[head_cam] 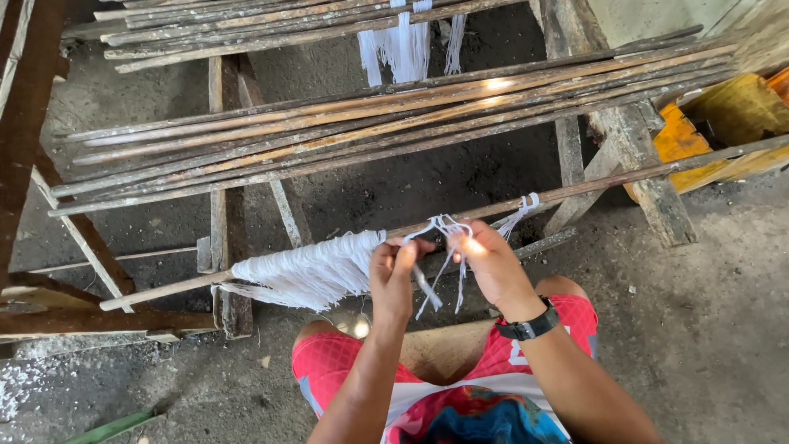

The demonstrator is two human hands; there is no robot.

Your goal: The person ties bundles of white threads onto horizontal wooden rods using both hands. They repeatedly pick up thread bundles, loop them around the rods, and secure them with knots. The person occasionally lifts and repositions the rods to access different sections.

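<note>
While the left hand (393,275) pinches a white strand (425,286) between thumb and fingers (408,247), the right hand (491,265) closes its fingers around more strands (450,228) just beside it. Both hands work at a long stick (575,189) that slants from near left to far right across a wooden rack (637,156). Left of the hands, a thick bunch of white threads (308,271) hangs tied along the stick; a small knot (526,205) sits on it to the right. Farther off, a bundle of bare sticks (370,123) lies across the rack, with more white threads (403,45) hanging behind. A black watch (530,327) circles the right wrist. A yellow tub (723,123) stands at the far right on the floor (715,329).
</note>
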